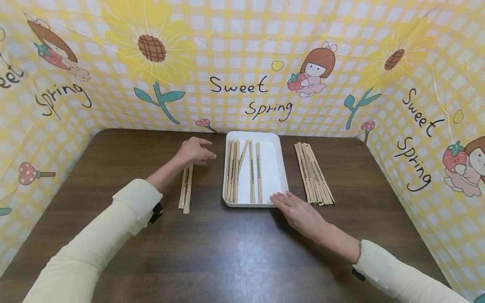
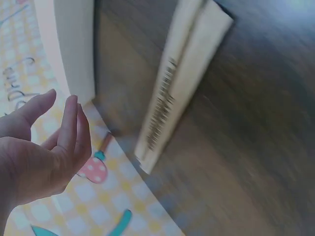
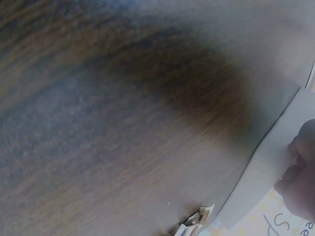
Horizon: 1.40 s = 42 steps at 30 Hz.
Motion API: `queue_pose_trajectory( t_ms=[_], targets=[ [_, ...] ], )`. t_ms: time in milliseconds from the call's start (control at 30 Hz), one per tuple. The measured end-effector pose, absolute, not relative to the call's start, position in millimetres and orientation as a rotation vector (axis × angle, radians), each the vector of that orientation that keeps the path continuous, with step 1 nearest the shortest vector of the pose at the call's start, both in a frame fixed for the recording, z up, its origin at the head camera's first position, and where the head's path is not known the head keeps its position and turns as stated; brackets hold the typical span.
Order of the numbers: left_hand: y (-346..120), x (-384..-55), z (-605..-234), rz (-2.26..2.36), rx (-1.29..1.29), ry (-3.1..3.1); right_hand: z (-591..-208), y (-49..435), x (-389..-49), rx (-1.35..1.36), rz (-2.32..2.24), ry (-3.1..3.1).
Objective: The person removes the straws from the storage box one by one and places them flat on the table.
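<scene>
Left grip (image 1: 195, 151) loose, half-wide; right grip (image 1: 301, 213) on white tray (image 1: 273, 168) corner

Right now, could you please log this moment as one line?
left hand: empty, near left sticks | right hand: fingers touching tray's near-right corner | tray: inner sticks inside | right sticks: beside tray

Head cam: high, forward-down, takes in table (image 1: 204, 252). Wrist cams: low, close, views rolled; all three share tray (image 1: 272, 168).
</scene>
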<state>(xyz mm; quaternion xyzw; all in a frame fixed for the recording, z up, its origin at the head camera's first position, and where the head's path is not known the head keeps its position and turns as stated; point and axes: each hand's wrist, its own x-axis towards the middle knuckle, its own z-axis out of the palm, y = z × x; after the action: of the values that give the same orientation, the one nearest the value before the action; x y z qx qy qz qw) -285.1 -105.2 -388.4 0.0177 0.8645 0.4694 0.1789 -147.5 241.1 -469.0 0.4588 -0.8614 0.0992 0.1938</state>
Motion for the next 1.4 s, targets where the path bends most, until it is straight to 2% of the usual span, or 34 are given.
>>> queue_pose_trajectory(
  t_ms=[700, 1400],
  targets=[
    [-31, -288, -394, 1.310, 0.179, 2.456, -469, 242, -147, 1.288, 0.265, -2.422],
    [8, -288, -417, 1.093, 0.237, 2.542, -470, 242, -149, 1.288, 0.238, -2.416]
  ],
)
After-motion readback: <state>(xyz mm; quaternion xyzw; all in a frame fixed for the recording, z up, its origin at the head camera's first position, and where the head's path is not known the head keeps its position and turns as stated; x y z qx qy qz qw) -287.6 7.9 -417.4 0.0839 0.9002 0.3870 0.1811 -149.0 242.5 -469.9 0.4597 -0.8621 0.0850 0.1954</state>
